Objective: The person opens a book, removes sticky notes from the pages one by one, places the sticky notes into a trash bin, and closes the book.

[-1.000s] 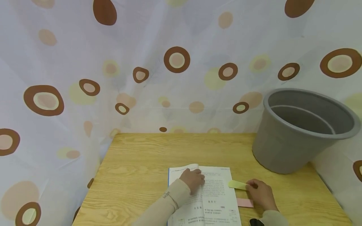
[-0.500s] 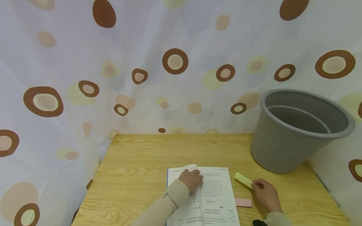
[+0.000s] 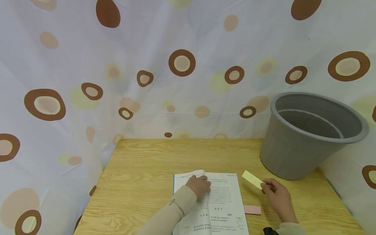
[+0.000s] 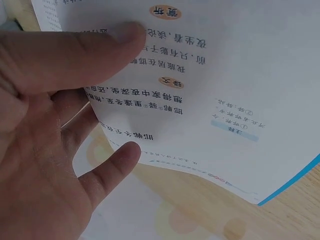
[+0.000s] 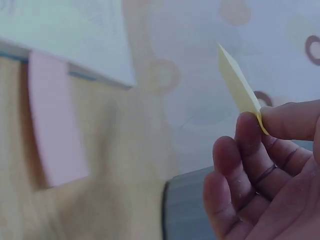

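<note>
An open book [image 3: 226,195] with printed pages lies on the table. My left hand [image 3: 199,188] is on its left side near the middle fold. In the left wrist view, the thumb [image 4: 115,42] lies across a raised page [image 4: 225,75] while other fingers pass behind its edge, so the hand holds that page. To the right of the book, my right hand [image 3: 277,197] pinches one end of a yellow sticky note strip [image 3: 252,179] between thumb and forefinger, its free end pointing up and left. A pink sticky note strip [image 3: 252,210] sticks out from the book's right edge.
A large grey bucket [image 3: 296,156] stands at the back right of the wooden table [image 3: 141,169]. Behind the table hangs a white curtain [image 3: 158,107] with brown and yellow spots.
My right hand has drawn the yellow strip away from the book's right edge, then lifted it slightly. The left hand has stayed on the book.
</note>
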### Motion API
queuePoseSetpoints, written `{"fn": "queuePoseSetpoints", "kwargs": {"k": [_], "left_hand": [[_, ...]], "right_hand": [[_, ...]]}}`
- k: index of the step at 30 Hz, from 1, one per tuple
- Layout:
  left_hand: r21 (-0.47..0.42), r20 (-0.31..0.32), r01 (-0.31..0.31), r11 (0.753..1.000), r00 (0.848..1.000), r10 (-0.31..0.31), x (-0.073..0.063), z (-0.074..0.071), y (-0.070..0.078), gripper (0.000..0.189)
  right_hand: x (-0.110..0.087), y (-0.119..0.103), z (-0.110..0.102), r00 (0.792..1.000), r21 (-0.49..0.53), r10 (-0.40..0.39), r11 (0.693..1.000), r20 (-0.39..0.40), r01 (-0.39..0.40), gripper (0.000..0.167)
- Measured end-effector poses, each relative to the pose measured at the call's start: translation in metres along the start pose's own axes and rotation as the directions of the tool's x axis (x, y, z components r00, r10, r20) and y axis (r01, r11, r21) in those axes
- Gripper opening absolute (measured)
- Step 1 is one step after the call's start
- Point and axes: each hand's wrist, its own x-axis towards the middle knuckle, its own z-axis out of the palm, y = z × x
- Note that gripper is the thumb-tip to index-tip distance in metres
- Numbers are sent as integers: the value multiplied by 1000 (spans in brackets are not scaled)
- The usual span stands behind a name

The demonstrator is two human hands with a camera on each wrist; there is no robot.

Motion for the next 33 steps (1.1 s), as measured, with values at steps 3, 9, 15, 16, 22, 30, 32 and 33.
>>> {"fn": "queuePoseSetpoints", "kwargs": {"k": [3, 9, 15, 16, 22, 30, 32, 33], "left_hand": [[3, -5, -8, 1000, 1000, 8, -1, 1, -1, 36], [8, 0, -17, 1000, 1000, 17, -3, 3, -4, 40], [-39, 5, -12, 999, 1000, 12, -3, 5, -5, 40], [-47, 6, -11, 999, 1000, 11, -3, 5, -5, 40], [-17, 4, -18, 1000, 1000, 18, -4, 5, -6, 43], [-36, -3, -7, 999, 1000, 7, -5, 4, -6, 40], [-47, -2, -5, 999, 1000, 5, -5, 5, -5, 41], [-51, -2, -5, 999, 1000, 5, -5, 5, -5, 42]], "right_hand": [[-9, -14, -7, 994, -11, -73, 997, -78, 72, 41], [-22, -47, -27, 960, 34, -171, 983, -221, 183, 31], [-27, -80, -58, 830, 128, -204, 942, -519, 311, 13], [-26, -85, -65, 794, 127, -213, 932, -569, 341, 13], [-12, -105, -118, 562, -96, -301, 926, -770, 365, 24], [23, -100, -166, 660, -56, -112, 993, -743, 105, 39], [27, -94, -170, 703, -51, -68, 998, -708, 45, 41], [28, -91, -171, 716, -57, -58, 998, -696, 26, 42]]}}
